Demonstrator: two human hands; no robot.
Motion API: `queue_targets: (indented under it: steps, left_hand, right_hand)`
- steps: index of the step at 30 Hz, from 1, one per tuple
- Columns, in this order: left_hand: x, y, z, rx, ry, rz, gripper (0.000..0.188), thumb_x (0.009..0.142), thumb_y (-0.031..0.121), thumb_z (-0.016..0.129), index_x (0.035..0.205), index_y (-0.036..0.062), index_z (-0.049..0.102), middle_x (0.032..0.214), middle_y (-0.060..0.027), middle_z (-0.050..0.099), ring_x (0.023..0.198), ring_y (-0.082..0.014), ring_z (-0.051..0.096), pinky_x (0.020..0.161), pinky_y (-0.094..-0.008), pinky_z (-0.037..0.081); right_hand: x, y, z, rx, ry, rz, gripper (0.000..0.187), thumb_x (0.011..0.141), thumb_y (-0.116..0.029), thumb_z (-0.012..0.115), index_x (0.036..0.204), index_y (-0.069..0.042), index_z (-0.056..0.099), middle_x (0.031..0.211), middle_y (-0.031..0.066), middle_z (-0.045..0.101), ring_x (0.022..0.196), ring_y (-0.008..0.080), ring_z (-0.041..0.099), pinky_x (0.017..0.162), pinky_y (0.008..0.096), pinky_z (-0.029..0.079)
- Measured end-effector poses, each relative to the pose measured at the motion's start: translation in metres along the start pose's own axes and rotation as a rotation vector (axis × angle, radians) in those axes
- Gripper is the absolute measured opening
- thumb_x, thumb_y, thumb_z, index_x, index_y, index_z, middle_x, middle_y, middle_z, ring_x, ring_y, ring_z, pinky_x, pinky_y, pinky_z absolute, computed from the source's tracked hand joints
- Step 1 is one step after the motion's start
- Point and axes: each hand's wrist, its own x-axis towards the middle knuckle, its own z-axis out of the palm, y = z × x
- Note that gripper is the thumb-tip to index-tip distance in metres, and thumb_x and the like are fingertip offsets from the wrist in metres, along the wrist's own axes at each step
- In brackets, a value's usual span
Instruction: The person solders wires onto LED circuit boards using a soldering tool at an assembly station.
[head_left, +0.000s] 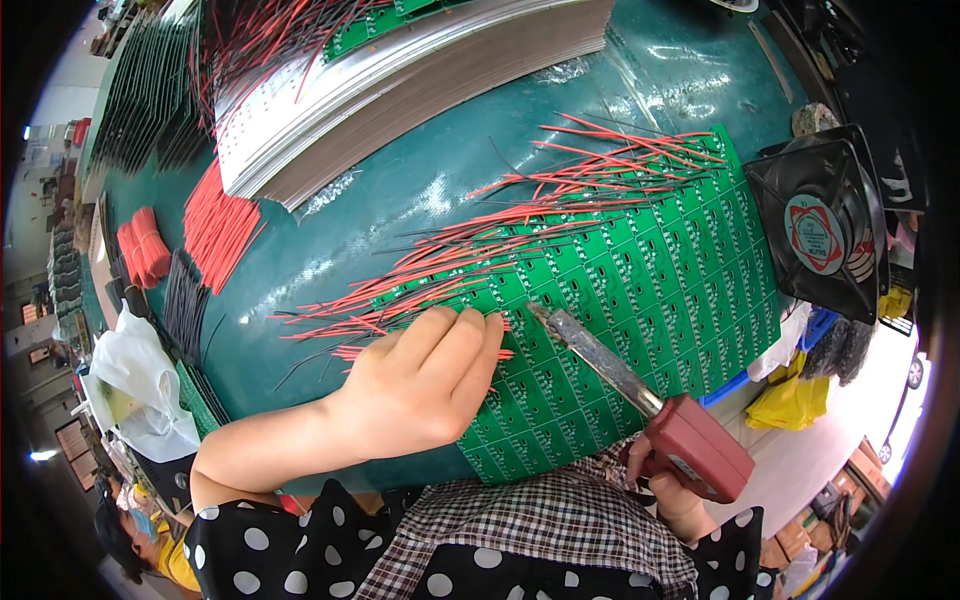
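Observation:
A large green circuit board panel [655,310], divided into many small repeated boards, lies on the table in front of me. Red and black wires [450,245] run in slanting rows across its far left part. My left hand [425,380] is closed low over the panel's left side, with red wires [352,354] poking out on both sides of it. Its fingertips are largely hidden. At the lower right, my right hand [680,500] grips a dark red soldering gun [700,448]. The gun's metal barrel slants up and left, its tip over the panel, right of my left hand.
A tall stack of pale sheets [420,110] stands at the back, with wires and green boards on top. Red wire bundles [215,225], black wires [183,305] and a white plastic bag [140,380] lie left. A black fan [815,225] borders the panel's right edge. Another person [150,535] sits lower left.

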Motion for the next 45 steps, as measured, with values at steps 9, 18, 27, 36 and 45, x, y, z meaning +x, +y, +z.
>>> queue_targets:
  steps: [9,18,27,36,45]
  left_hand:
    - [0.001,-0.001,-0.006,-0.269,0.003,-0.223,0.033,0.064,0.001,0.062,0.097,0.0,0.062,0.084,-0.0088,0.055,0.068,-0.0216,0.058,0.052,-0.0292,0.048]
    - [0.005,0.0,-0.001,-0.347,-0.129,-0.487,0.013,0.075,0.0,0.064,0.084,0.0045,0.055,0.082,-0.0065,0.052,0.064,-0.0225,0.058,0.051,-0.0317,0.047]
    - [0.008,-0.011,-0.005,-0.571,-0.176,-0.493,0.011,0.076,-0.002,0.062,0.085,0.0012,0.058,0.082,-0.0081,0.059,0.071,-0.0225,0.06,0.06,-0.0299,0.048]
    - [0.008,-0.022,-0.019,-0.673,-0.081,-0.592,0.01,0.076,-0.001,0.064,0.086,-0.0011,0.065,0.08,-0.0087,0.06,0.07,-0.0168,0.058,0.062,-0.0253,0.044]
    - [-0.013,-0.001,-0.008,-0.464,-0.05,-0.531,0.014,0.071,-0.003,0.067,0.083,0.0007,0.06,0.078,-0.0086,0.057,0.069,-0.024,0.059,0.058,-0.0309,0.048]
  right_hand:
    - [-0.001,0.012,-0.005,-0.408,-0.07,-0.201,0.058,0.07,-0.003,0.069,0.121,0.006,0.044,0.078,0.0082,0.063,0.067,0.0144,0.062,0.062,0.0246,0.05]
    - [0.001,-0.004,0.005,0.129,0.015,0.058,0.063,0.065,-0.006,0.074,0.119,0.008,0.044,0.088,0.0113,0.062,0.068,0.0159,0.061,0.06,0.0249,0.05]
    - [-0.002,0.004,0.003,0.11,0.01,0.059,0.062,0.064,-0.005,0.072,0.119,0.008,0.045,0.088,0.0113,0.062,0.068,0.016,0.061,0.059,0.0249,0.05]
    - [-0.002,-0.001,0.006,0.128,0.001,0.057,0.065,0.066,-0.011,0.077,0.119,0.007,0.045,0.088,0.011,0.062,0.069,0.0159,0.061,0.059,0.024,0.05]
    - [-0.001,-0.003,0.008,0.097,-0.007,0.075,0.065,0.066,-0.014,0.079,0.118,0.007,0.045,0.09,0.0099,0.061,0.07,0.0148,0.061,0.059,0.0236,0.049]
